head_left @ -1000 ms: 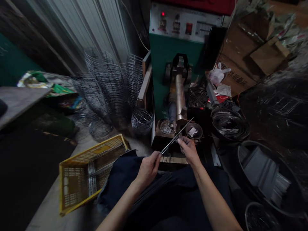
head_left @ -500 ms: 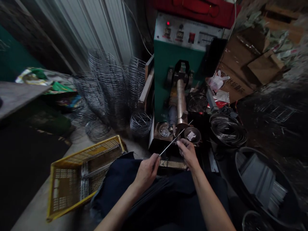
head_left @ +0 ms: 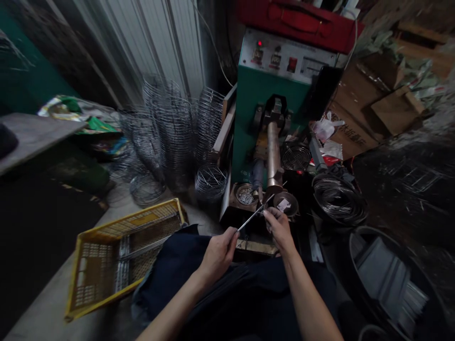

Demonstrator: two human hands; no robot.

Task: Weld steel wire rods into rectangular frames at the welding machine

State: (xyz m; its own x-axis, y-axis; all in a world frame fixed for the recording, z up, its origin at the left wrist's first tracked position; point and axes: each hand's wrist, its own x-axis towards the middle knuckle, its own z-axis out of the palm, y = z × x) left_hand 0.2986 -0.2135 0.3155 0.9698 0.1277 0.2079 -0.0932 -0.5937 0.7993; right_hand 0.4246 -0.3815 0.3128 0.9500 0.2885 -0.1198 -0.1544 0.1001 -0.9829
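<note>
My left hand (head_left: 221,247) is closed on the near end of a thin metal rod (head_left: 250,219), which slants up and away to the right. The rod's far end lies by the electrode tips under the copper-coloured arm (head_left: 274,154) of a green machine (head_left: 245,113). My right hand (head_left: 279,226) is pinched close beside the rod; a small piece may be between its fingertips, too small to make out. Just left of the tips sits a dish of small metal bits (head_left: 245,194), and to the right a round dish (head_left: 287,203) with a pale scrap.
A yellow crate (head_left: 81,265) with metal rods stands at the left. Stacks of round wire racks (head_left: 174,132) rise behind it. On the right are a wire coil (head_left: 337,199), a dark tub (head_left: 355,246) with flat grey pieces, and cardboard boxes (head_left: 359,113).
The rod has drawn back slightly toward me, its far end now lower near the electrode tips. Both hands keep their hold. The view has shifted a little.
</note>
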